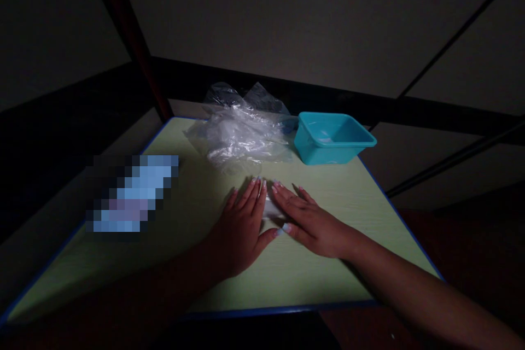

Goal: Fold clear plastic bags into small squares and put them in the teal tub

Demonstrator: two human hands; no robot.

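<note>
A small whitish, shiny item (271, 208) lies flat on the pale green table (328, 284), partly covered by my fingers; what it is cannot be made out. On its left side my left hand (245, 229) rests palm down with the fingers stretched out. My right hand (309, 223) lies palm down over its right side, fingers also extended. The two thumb tips meet or nearly meet just below the item. Beyond my hands sits a crumpled heap of clear plastic (241, 134).
A turquoise open bin (330, 153) stands at the table's back right corner. On the left side of the table is a blurred-out bluish object (139, 191). Blue edging runs round the tabletop, and dark panels rise behind it.
</note>
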